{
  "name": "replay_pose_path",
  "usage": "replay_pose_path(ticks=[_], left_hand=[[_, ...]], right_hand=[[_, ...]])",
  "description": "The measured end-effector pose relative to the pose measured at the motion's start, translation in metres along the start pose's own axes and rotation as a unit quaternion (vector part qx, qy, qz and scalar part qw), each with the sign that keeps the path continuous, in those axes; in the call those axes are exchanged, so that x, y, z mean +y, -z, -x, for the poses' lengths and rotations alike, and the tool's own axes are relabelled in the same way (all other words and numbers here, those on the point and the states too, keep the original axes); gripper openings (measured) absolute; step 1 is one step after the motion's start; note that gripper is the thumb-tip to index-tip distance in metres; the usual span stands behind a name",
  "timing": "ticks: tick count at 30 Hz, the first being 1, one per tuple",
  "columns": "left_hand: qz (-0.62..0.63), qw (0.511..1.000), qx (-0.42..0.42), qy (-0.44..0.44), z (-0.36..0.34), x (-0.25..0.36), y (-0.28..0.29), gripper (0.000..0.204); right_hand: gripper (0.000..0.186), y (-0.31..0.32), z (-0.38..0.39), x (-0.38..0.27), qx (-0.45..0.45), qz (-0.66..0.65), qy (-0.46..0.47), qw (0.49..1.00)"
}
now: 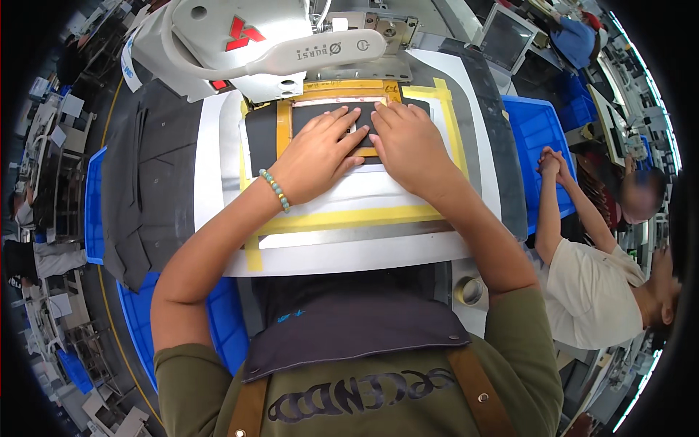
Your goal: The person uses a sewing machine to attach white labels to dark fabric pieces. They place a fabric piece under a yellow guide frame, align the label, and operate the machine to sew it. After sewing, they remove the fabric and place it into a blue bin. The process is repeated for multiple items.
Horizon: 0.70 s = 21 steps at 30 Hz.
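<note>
My left hand [314,154], with a beaded bracelet [274,190] at the wrist, lies with its fingers stretched out over an orange-yellow frame [284,125]. Beside it my right hand [410,148] rests flat, fingers extended and close together, on the same frame's right half. Black fabric [261,135] shows within the frame and past its left side. Much of the frame's middle is covered by my hands. Under it lies a white sheet [313,206], bordered by strips of yellow tape [357,217]. Neither hand grips anything.
A white sewing machine head [196,40] with a grey lamp arm [313,57] stands just beyond the frame. Dark garment pieces [156,167] lie at left. Blue bins [535,131] flank the table. A seated person [593,291] is at right, near a monitor [507,38].
</note>
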<state>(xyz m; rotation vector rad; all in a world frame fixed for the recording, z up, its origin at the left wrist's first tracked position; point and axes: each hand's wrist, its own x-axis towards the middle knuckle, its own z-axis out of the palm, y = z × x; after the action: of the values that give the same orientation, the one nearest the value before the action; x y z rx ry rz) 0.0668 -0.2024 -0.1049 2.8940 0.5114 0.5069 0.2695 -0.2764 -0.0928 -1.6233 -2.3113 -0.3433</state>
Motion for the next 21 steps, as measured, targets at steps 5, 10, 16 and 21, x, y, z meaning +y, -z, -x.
replay_pose_path(ticks=[5, 10, 16, 21], left_hand=[[0.038, 0.999, -0.021, -0.006, -0.01, -0.003, 0.009, 0.046], [0.073, 0.997, 0.037, 0.0, -0.008, -0.006, 0.004, 0.035], [0.115, 0.982, 0.103, 0.108, -0.02, -0.008, -0.001, 0.027], [0.251, 0.948, 0.108, 0.166, -0.021, -0.01, -0.005, 0.031]], right_hand=[[0.027, -0.005, -0.004, -0.001, 0.055, 0.014, 0.046, 0.997], [0.021, 0.003, -0.001, 0.016, 0.092, -0.067, -0.016, 0.993], [0.02, 0.01, -0.017, 0.046, 0.064, -0.236, -0.168, 0.955], [0.029, -0.02, -0.032, 0.062, -0.045, -0.409, -0.262, 0.873]])
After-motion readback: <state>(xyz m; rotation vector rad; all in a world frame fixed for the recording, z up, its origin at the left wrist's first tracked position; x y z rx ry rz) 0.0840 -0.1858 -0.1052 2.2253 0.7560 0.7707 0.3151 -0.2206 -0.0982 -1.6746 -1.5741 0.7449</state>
